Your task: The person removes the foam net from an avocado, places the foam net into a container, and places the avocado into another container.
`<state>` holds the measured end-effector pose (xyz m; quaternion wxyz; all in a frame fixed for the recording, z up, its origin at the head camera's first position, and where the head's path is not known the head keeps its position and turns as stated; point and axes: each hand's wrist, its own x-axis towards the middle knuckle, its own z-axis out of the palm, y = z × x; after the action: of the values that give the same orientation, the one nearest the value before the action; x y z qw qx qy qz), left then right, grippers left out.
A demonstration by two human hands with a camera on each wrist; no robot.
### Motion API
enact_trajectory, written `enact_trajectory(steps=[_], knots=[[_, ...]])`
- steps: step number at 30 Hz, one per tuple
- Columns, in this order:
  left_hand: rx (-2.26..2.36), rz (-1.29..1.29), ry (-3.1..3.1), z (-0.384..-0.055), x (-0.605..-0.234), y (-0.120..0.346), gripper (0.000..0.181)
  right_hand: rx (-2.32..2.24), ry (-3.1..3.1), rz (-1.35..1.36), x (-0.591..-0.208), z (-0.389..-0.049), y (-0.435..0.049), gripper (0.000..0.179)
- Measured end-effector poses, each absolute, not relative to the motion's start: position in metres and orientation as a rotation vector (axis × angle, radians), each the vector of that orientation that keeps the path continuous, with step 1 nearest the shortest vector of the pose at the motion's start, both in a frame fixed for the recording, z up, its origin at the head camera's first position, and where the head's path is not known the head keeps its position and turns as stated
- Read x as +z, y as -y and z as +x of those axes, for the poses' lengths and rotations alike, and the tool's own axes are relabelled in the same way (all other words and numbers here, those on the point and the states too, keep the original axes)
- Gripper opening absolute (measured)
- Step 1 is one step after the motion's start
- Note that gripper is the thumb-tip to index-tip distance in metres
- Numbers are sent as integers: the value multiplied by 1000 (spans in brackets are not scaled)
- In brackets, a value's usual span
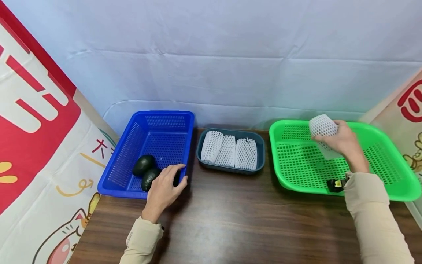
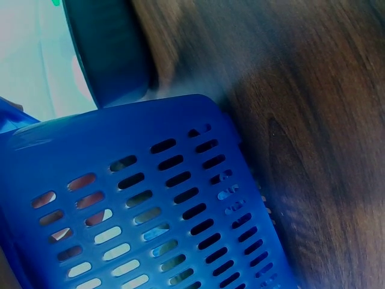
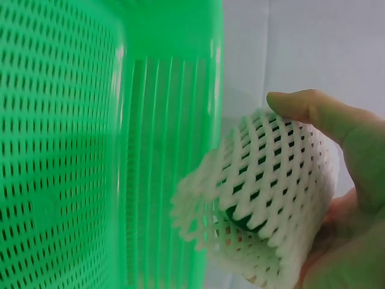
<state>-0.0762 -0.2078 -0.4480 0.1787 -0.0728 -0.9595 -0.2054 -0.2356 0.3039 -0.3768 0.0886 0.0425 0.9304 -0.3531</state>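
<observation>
In the head view my left hand [image 1: 166, 187] hovers over the front right corner of the blue basket [image 1: 122, 192], thumb and fingers apart. Dark skin of what looks like an avocado [image 1: 177, 178] shows between them; any contact is hidden. Two more dark green avocados [image 1: 144, 165] lie just left of that hand. My right hand [image 1: 341, 138] grips a white foam net sleeve [image 1: 323, 126] above the green basket [image 1: 280, 176]. Through the sleeve's mouth in the right wrist view, a dark green avocado [image 3: 246, 220] shows. The left wrist view has only the blue basket's wall [image 2: 138, 138], no fingers.
Between the two baskets stands a dark teal tray [image 1: 230, 169] with three white foam net sleeves [image 1: 226, 151] in it. All rest on a brown wooden table [image 1: 224, 216]. A pale cloth [image 1: 211, 73] hangs behind, with printed banners at both sides.
</observation>
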Motion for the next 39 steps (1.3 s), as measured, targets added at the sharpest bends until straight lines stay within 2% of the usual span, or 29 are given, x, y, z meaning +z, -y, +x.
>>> enact_trajectory(steps=[14, 22, 32, 39], knots=[[-569, -221, 2685, -78, -449, 202, 35, -921, -2878, -286, -355, -185, -229, 93], [-563, -231, 2672, -77, -449, 203, 35, -961, -2872, -427, -346, -158, -198, 86], [-529, -364, 2553, -76, -452, 208, 32, -1051, -2843, -528, -365, -122, -170, 83], [-469, -437, 2524, -75, -451, 210, 30, -1041, -2829, -643, -397, -88, -148, 81]])
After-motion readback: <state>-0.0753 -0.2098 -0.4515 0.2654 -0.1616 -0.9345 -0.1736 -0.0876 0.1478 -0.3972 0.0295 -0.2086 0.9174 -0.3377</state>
